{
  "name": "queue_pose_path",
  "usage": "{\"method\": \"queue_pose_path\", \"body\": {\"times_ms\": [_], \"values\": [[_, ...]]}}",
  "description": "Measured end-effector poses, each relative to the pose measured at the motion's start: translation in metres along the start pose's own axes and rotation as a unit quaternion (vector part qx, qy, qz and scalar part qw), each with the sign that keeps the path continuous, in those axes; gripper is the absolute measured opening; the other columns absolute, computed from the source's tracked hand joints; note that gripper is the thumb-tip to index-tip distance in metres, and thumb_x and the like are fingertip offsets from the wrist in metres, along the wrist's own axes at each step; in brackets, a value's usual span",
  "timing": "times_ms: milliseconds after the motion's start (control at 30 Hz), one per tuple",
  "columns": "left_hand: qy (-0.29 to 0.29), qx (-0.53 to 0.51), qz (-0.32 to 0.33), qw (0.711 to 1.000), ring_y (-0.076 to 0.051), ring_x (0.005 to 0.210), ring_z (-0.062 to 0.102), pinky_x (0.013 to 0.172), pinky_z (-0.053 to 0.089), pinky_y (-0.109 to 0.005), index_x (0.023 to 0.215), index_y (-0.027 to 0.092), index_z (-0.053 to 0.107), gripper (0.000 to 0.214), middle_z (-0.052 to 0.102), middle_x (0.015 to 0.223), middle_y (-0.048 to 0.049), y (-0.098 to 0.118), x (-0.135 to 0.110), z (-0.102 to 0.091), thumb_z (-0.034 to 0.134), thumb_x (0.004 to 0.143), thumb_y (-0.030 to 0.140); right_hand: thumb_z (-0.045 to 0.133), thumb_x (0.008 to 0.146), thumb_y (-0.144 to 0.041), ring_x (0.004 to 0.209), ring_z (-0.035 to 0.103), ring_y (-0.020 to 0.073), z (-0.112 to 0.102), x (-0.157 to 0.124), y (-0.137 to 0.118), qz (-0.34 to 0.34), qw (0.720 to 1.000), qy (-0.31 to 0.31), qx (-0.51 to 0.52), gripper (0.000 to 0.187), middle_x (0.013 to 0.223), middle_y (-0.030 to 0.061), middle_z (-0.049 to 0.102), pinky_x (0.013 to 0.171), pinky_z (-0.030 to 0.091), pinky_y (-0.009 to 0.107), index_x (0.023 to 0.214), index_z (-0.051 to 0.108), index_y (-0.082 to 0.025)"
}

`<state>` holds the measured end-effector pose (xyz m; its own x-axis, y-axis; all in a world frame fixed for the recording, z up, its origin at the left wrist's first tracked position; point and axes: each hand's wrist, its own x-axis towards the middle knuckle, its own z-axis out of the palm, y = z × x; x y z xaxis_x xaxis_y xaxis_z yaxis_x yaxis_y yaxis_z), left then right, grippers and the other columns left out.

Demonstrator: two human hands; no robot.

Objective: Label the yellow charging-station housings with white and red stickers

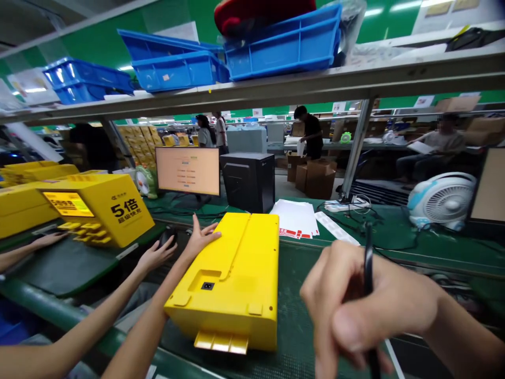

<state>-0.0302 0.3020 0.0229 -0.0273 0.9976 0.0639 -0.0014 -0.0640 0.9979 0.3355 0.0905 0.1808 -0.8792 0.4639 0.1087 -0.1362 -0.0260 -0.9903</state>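
Observation:
A yellow box-shaped device (236,263) lies in front of me, with a black power socket (208,286) in a recess and a ribbed yellow flap (221,342) at its near end. My left hand (201,238) rests at its far left edge, fingers spread and some touching its top. To the right of the device, close to the camera, my right hand (355,300) is blurred. Its fingers are closed around a black cord (369,263), which passes up between thumb and fingers. The cord's ends are not clearly visible.
A co-worker's hand (158,255) is near a black mouse (169,238), left of my arm. Another yellow device (118,210) stands there. Behind are a monitor (187,171), computer tower (248,181), paper sheets (295,216) and a fan (444,200). Blue bins (284,52) sit on the overhead shelf.

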Motion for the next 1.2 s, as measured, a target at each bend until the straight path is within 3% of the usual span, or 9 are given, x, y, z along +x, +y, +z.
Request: {"method": "queue_pose_path", "body": {"times_ms": [167,367,500,567,633,767,867,967,1200], "values": [[-0.046,-0.026,-0.003,0.999,-0.028,0.111,0.074,0.089,0.064,-0.039,0.160,0.035,-0.032,0.155,0.045,0.162,-0.0242,-0.012,-0.007,0.031,0.095,0.072,0.031,0.062,0.107,-0.055,0.037,0.053,0.0074,-0.031,0.015,-0.031,-0.060,0.994,0.086,0.016,0.049,0.063,0.0057,0.068,0.034,0.038,0.011,0.096,0.082,-0.012],[-0.018,0.002,0.128,0.992,-0.028,0.134,0.063,0.106,0.054,-0.035,0.168,0.030,-0.011,0.136,0.062,0.147,-0.0166,0.025,-0.043,0.096,0.091,0.077,0.035,0.057,0.110,-0.047,0.031,0.031,0.0003,-0.061,0.059,-0.064,-0.086,0.970,0.228,-0.020,0.048,0.053,-0.0066,0.047,0.031,0.026,0.008,0.083,0.072,-0.010],[-0.224,-0.218,0.142,0.939,-0.024,0.106,0.076,0.089,0.061,-0.034,0.165,0.029,-0.021,0.113,0.076,0.124,-0.0137,0.090,-0.115,0.137,0.057,0.095,0.071,0.058,0.111,-0.036,0.034,0.023,-0.0019,-0.068,0.077,-0.074,-0.068,0.946,0.315,0.027,0.038,0.056,-0.0098,0.039,0.034,0.019,0.007,0.083,0.064,-0.011],[-0.279,-0.245,0.118,0.921,-0.017,0.069,0.073,0.060,0.057,-0.024,0.166,0.028,-0.017,0.115,0.078,0.096,-0.0072,0.116,-0.145,0.151,0.067,0.095,0.061,0.065,0.107,-0.029,0.038,0.030,-0.0016,-0.072,0.081,-0.072,-0.069,0.933,0.349,0.051,0.026,0.064,-0.0076,0.047,0.036,0.024,0.007,0.088,0.064,-0.011],[-0.234,-0.229,0.118,0.938,-0.007,0.044,0.051,0.042,0.039,-0.013,0.168,0.027,-0.009,0.111,0.066,0.071,0.0045,0.130,-0.158,0.158,0.074,0.095,0.038,0.072,0.101,-0.027,0.047,0.044,0.0002,-0.079,0.074,-0.061,-0.068,0.929,0.358,0.058,0.019,0.078,-0.0015,0.059,0.041,0.035,0.007,0.094,0.066,-0.011],[-0.069,-0.195,0.158,0.966,-0.003,0.042,0.035,0.040,0.028,-0.009,0.169,0.027,-0.002,0.107,0.055,0.064,0.0091,0.136,-0.150,0.148,0.072,0.092,0.020,0.088,0.083,-0.051,0.058,0.058,0.0104,-0.104,0.015,0.002,0.030,0.921,0.372,-0.115,0.048,0.089,0.0046,0.065,0.049,0.048,0.019,0.106,0.072,-0.012],[-0.056,-0.177,0.153,0.971,-0.004,0.040,0.033,0.037,0.026,-0.009,0.169,0.027,-0.002,0.104,0.054,0.063,0.0086,0.140,-0.142,0.130,0.068,0.092,0.022,0.077,0.080,-0.064,0.067,0.066,0.0230,-0.121,-0.058,0.086,0.167,0.776,0.558,-0.243,0.049,0.080,0.0097,0.066,0.054,0.051,0.030,0.088,0.071,-0.016],[-0.083,-0.186,0.134,0.970,-0.004,0.039,0.032,0.036,0.025,-0.009,0.169,0.027,0.002,0.095,0.055,0.063,0.0070,0.147,-0.143,0.119,0.060,0.094,0.021,0.082,0.065,-0.055,0.071,0.068,0.0354,-0.118,-0.126,0.176,0.259,0.707,0.618,-0.224,0.039,0.067,0.0125,0.063,0.054,0.052,0.039,0.066,0.060,-0.023],[-0.158,-0.246,0.188,0.938,-0.004,0.040,0.035,0.039,0.031,-0.009,0.169,0.027,0.003,0.092,0.057,0.069,0.0057,0.164,-0.138,0.166,0.055,0.095,0.013,0.071,0.076,-0.065,0.086,0.075,0.0382,-0.095,-0.215,0.277,0.343,0.708,0.613,-0.072,0.047,0.081,0.0184,0.073,0.075,0.061,0.041,0.066,0.068,-0.019]]}}
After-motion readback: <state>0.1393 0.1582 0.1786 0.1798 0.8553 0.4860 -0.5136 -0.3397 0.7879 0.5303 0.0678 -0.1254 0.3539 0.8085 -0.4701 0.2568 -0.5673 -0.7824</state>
